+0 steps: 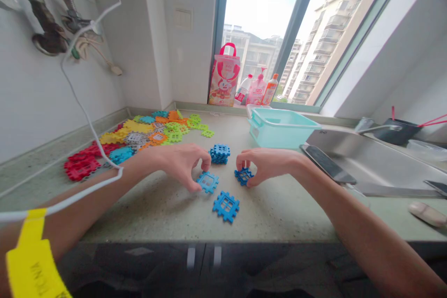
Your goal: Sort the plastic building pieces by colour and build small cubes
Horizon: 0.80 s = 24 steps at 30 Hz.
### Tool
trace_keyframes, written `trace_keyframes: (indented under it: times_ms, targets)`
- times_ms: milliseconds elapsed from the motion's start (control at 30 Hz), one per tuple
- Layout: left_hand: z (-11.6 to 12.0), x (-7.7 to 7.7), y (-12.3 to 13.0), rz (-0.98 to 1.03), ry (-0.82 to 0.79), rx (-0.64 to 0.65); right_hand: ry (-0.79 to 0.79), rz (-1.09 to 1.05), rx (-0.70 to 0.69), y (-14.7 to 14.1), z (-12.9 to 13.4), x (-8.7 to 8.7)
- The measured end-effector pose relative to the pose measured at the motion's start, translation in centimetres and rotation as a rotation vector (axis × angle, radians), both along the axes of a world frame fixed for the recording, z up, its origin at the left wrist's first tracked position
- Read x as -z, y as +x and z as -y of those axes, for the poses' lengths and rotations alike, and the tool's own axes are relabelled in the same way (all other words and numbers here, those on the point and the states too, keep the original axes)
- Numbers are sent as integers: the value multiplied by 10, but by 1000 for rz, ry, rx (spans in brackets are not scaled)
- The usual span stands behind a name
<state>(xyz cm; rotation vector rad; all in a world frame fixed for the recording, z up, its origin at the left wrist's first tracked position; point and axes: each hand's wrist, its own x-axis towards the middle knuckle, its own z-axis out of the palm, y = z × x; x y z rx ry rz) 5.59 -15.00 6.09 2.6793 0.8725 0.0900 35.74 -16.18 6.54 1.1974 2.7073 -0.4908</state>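
Two hands gripping blue interlocking tiles over a countertop
The left hand is pinching a light-blue tile, the right hand a dark-blue tile, fingers curled nearly closed; a blue window tile is lying nearer, a blue stack beyond.

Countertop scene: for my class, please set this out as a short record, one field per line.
left hand: fingers on light blue tile
right hand: fingers on dark blue tile
between hands, farther back: blue tile stack
nearest front edge: single blue tile, flat
left, farther back: multicoloured tile pile
right: turquoise plastic basin, beside steel sink
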Motion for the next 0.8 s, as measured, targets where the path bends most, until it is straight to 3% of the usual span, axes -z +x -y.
trace_keyframes:
  times_ms: [133, 267, 400, 500, 633, 800]
  targets:
    - [-19, 1, -2, 261, 149, -167, 22, -7, -21, -6, 4, 3]
    - [-33, 16, 14, 446, 255, -329, -11, -35, -16, -12, 8, 0]
    - [-35, 30, 30, 444, 259, -330, -35, -216, 6, -1, 3, -10]
    - [-36, 34, 35, 437, 272, -347, 67, -412, 41, 10, -10, -10]
    - [-40, 38, 33, 421, 244, -351, 282, -609, 89, 7, -29, 8]
    - [-43, 43, 28, 440, 205, -320, 429, -665, 86, -13, -40, 29]
